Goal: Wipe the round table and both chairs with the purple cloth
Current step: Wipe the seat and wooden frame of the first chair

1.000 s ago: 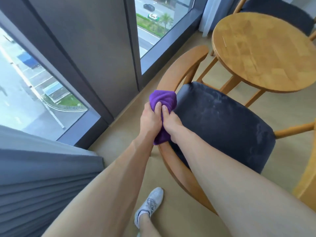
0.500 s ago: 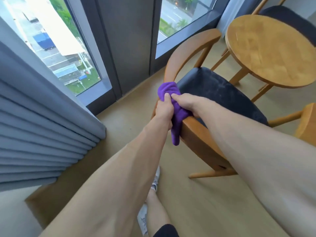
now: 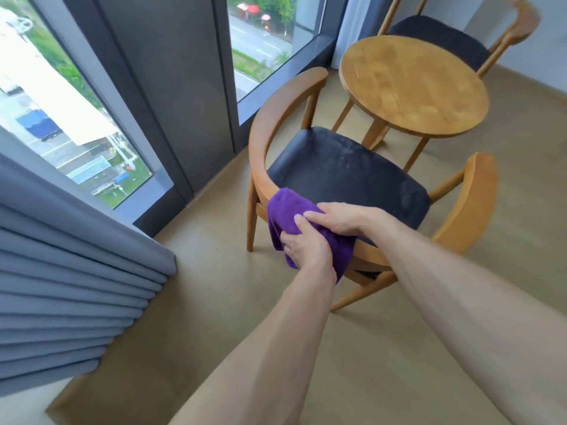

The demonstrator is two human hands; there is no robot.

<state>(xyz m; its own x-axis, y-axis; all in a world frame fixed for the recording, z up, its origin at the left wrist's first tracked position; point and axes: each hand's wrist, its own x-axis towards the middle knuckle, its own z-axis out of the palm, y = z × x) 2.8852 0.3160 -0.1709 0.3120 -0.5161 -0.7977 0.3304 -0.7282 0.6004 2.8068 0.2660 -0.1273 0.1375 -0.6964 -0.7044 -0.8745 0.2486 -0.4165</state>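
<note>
The purple cloth (image 3: pixel 285 210) is draped over the curved wooden backrest of the near chair (image 3: pixel 343 176), which has a dark seat. My left hand (image 3: pixel 303 246) grips the cloth from the outer side of the rail. My right hand (image 3: pixel 334 219) lies over the cloth from the seat side, fingers curled on it. Beyond the chair stands the round wooden table (image 3: pixel 411 87). A second chair (image 3: pixel 441 35) with a dark seat stands behind the table.
Tall windows with dark frames (image 3: pixel 171 96) run along the left. A pleated grey curtain (image 3: pixel 61 271) hangs at the lower left. The floor (image 3: pixel 214 271) is light wood. A pale wall (image 3: pixel 546 47) stands at the right.
The view has pulled back and higher. Both hands have slid with the cloth along the backrest rail toward its middle, nearer to me.
</note>
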